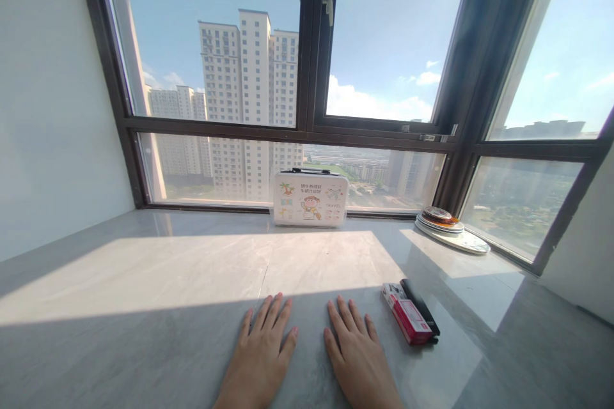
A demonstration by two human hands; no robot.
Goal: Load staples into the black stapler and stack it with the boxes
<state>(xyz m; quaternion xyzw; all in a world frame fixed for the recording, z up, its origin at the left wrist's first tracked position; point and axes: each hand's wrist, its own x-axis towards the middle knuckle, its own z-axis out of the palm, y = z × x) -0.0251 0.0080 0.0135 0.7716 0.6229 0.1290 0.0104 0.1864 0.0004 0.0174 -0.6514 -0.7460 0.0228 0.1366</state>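
My left hand (261, 351) lies flat, palm down, on the grey marble sill (144, 358), its fingers a little apart and nothing in it. Beside it, my right hand (355, 351) rests the same way, also holding nothing. To the right of that hand lies a red and white box (407, 316), with a black elongated object (421, 305) along its far side; its kind is hard to make out. Beyond both hands a white case (311, 199) with cartoon prints and a black handle stands upright against the window.
A stack of round plates or lids (439, 223) sits in the far right corner on a flat, light board (472, 244). Dark window frames (288, 134) close off the back, with a white wall (52, 108) at the left. Sunlight crosses the sill.
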